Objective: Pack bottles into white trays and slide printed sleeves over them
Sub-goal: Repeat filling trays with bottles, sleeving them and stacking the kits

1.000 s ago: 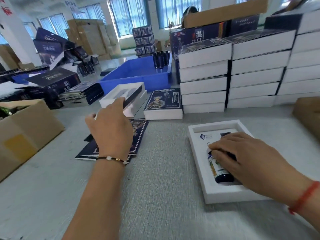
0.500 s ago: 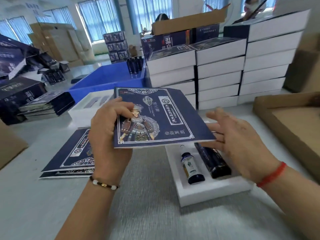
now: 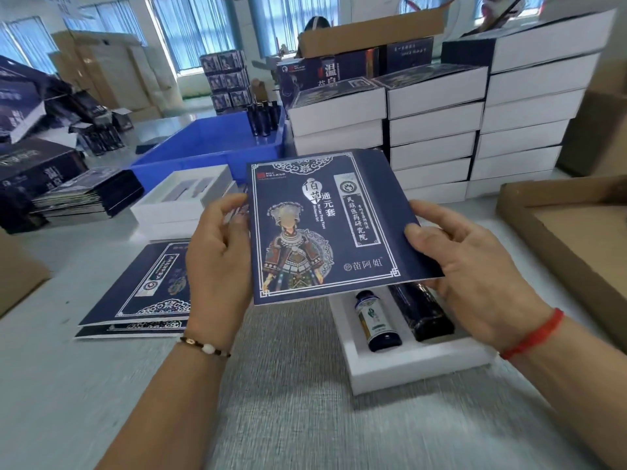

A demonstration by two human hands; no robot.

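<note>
Both hands grip one printed sleeve (image 3: 325, 228) above the desk (image 3: 305, 418): the left hand (image 3: 219, 262) pinches its left edge, the right hand (image 3: 475, 266) its right. Beneath it, the white tray (image 3: 407, 368) holds a small bottle (image 3: 376, 320) beside a dark bottle (image 3: 424, 310).

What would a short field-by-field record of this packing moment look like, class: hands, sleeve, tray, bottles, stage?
left hand: grips the sleeve's left edge
right hand: grips the sleeve's right edge
printed sleeve: flat, held above the tray, not yet on it
white tray: on the table, uncovered
bottles: small labelled bottle and dark bottle side by side in the tray
stage: bottles packed, sleeve still to slide on
</note>
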